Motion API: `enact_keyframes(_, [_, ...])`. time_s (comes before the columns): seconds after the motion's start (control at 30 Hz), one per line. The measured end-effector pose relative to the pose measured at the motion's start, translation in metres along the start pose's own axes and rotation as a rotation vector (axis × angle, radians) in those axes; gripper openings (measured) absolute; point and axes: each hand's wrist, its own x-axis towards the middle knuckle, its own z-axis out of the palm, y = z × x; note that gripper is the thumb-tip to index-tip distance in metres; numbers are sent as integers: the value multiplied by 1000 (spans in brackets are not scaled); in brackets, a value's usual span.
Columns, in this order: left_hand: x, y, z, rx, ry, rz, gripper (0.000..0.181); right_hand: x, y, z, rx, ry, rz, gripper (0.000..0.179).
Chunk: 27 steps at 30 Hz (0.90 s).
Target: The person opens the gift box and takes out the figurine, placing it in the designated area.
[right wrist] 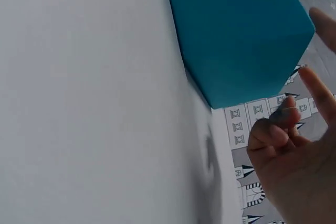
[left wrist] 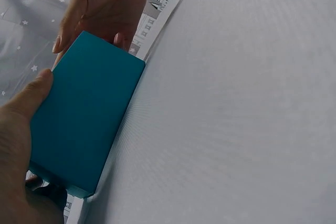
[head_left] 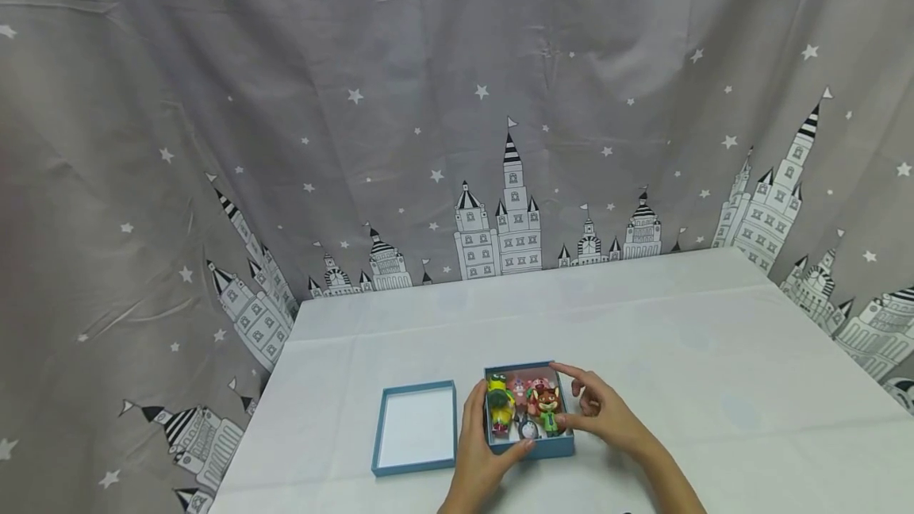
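A blue box (head_left: 546, 447) stands on the white table, its top side uncovered, with several toy figurines packed inside. Along its left part lie yellow-and-green figurines (head_left: 500, 407); pink figurines (head_left: 524, 392) are at the back, a grey-and-white figurine (head_left: 528, 427) near the front. A fox figurine (head_left: 547, 409) in green lies at the right. My left hand (head_left: 478, 450) grips the box, thumb at the front wall and fingers along the left side. My right hand (head_left: 603, 411) has its index finger stretched to the far right corner and its thumb by the fox figurine; other fingers curl loosely.
Left of the box lies a shallow blue lid (head_left: 415, 428) with a white inside, facing up. A grey curtain (head_left: 400, 117) printed with castles and stars hangs behind the white table (head_left: 700, 387) and along its sides.
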Motion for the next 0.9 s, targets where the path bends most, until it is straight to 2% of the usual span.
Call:
enact_keyframes(0.13, [1, 0, 0, 0, -10, -4, 103, -1, -12, -3, -14, -86, -37, 64])
enact_keyframes(0.27, [1, 0, 1, -2, -11, -10, 102, 1, -6, -2, -46, -141, -38, 61])
enact_keyframes(0.53, [0, 1, 0, 0, -13, -8, 102, 12, 16, -1, -111, -186, -24, 58])
enact_keyframes(0.73, [0, 2, -1, 11, -12, -7, 102, 19, 16, -4, -138, -208, -25, 64])
enact_keyframes(0.9, [0, 0, -1, 15, -9, 8, 101, 24, 13, -6, -225, -239, -39, 66])
